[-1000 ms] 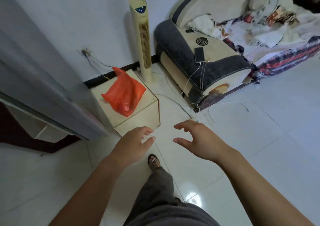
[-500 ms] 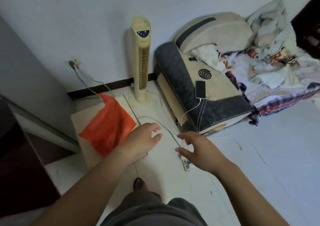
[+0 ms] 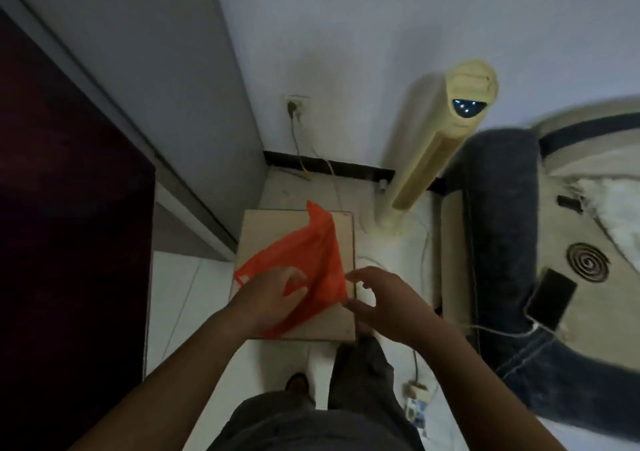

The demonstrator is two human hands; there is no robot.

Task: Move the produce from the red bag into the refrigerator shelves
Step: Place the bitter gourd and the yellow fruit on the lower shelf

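Observation:
The red plastic bag (image 3: 311,256) lies crumpled on a low beige box (image 3: 341,326) on the floor, right below me. Its contents are hidden inside. My left hand (image 3: 273,298) rests on the bag's near left part with bent fingers and thumb spread over the plastic. My right hand (image 3: 381,298) hovers at the bag's right edge, fingers and thumb curved apart, holding nothing. The tall grey cabinet wall (image 3: 166,69) on the left may be the refrigerator; no shelves are visible.
A dark maroon panel (image 3: 69,208) fills the left side. A cream tower fan (image 3: 436,139) stands right of the box, beside a grey and beige sofa (image 3: 502,242) with a phone (image 3: 550,298) on its arm. Cables and a power strip (image 3: 415,402) lie on the floor.
I have stepped up to the box and now look straight down on it. Both hands have moved forward onto the red bag, the left one now touching it.

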